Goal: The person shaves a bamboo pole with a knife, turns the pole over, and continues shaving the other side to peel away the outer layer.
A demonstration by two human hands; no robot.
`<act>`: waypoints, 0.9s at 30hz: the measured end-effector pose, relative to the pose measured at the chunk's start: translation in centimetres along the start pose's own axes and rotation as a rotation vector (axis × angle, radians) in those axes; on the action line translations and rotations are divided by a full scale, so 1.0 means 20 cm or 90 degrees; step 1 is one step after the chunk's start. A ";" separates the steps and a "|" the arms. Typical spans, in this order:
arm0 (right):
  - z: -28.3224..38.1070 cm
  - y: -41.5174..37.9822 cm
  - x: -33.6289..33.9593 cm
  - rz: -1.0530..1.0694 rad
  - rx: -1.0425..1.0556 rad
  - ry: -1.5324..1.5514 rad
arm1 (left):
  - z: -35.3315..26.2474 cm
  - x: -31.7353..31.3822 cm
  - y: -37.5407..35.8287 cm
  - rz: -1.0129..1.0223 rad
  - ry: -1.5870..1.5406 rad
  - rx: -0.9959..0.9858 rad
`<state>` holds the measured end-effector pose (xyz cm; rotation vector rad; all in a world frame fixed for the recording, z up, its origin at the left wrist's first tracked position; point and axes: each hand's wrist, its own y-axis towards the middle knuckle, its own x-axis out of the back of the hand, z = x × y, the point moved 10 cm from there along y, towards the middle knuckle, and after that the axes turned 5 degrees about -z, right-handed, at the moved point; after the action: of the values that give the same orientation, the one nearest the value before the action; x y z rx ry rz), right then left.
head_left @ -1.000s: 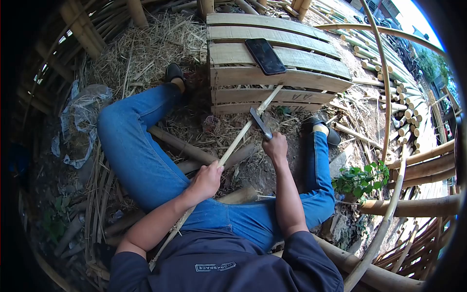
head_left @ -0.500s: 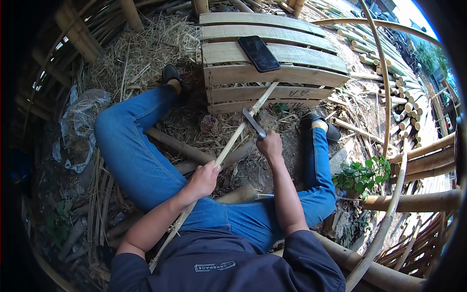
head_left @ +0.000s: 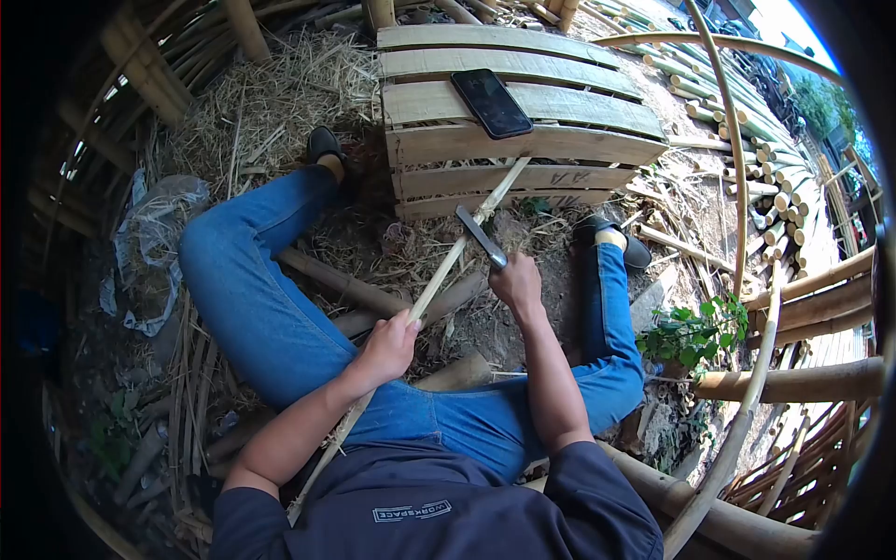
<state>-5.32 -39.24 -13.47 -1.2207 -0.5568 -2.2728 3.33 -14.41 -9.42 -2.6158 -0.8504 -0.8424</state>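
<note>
My left hand (head_left: pixel 388 347) is closed around a long pale bamboo strip (head_left: pixel 439 276). The strip slants from beside my waist up to the front of the wooden crate (head_left: pixel 513 145), with frayed shavings on its upper part. My right hand (head_left: pixel 516 280) grips the handle of a knife (head_left: pixel 480 235). The flat metal blade lies across the strip, below the frayed spot. A dark phone (head_left: pixel 492 103) rests on top of the crate.
Straw (head_left: pixel 280 103) and bamboo scraps cover the ground between my legs. Cut bamboo poles (head_left: pixel 775 215) are stacked at the right. A leafy plant (head_left: pixel 695 334) grows near my right knee, and a plastic bag (head_left: pixel 159 243) lies left. Bamboo rails (head_left: pixel 793 383) stand close on the right.
The knife and my right hand have shifted very slightly left and down along the strip. My left hand holds the strip in nearly the same place.
</note>
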 end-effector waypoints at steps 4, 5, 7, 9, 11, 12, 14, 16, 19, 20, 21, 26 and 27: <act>-0.05 0.04 -0.07 0.016 -0.028 -0.005 | 0.02 0.00 -0.02 -0.006 -0.005 0.015; -0.09 0.06 -0.07 0.000 -0.063 0.008 | 0.01 0.01 -0.01 -0.003 -0.012 0.019; -0.04 0.05 -0.03 0.002 -0.033 0.002 | 0.02 0.01 -0.01 -0.015 0.010 0.005; 0.01 0.00 -0.02 0.004 0.023 0.004 | 0.01 0.01 0.00 -0.019 0.020 -0.001; 0.03 -0.02 -0.03 0.030 0.009 0.009 | 0.00 0.01 -0.01 -0.021 0.021 0.008; 0.00 0.00 -0.05 0.022 -0.022 0.015 | 0.01 0.01 -0.02 -0.021 0.023 0.007; -0.07 0.06 -0.05 0.008 -0.085 0.014 | 0.00 0.02 -0.02 -0.024 0.027 -0.004; -0.02 0.02 -0.02 0.027 -0.050 0.026 | 0.01 0.02 -0.02 -0.021 0.036 0.005; 0.07 -0.02 -0.01 0.019 0.038 0.010 | 0.00 0.01 -0.01 -0.032 0.045 0.003; 0.04 0.00 -0.03 0.008 0.003 0.017 | 0.00 0.02 -0.02 -0.038 0.050 0.003; 0.02 0.02 -0.04 -0.005 -0.031 0.024 | 0.01 0.02 -0.03 -0.027 0.048 0.013; 0.05 -0.01 0.03 -0.036 0.056 0.000 | -0.02 0.02 -0.02 -0.011 0.067 0.011; 0.09 -0.02 0.04 -0.021 0.086 -0.024 | -0.01 0.01 -0.01 -0.008 0.076 0.014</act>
<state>-4.70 -38.03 -11.94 -1.1982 -0.7368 -2.2036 3.25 -14.18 -9.21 -2.5155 -0.8402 -0.9765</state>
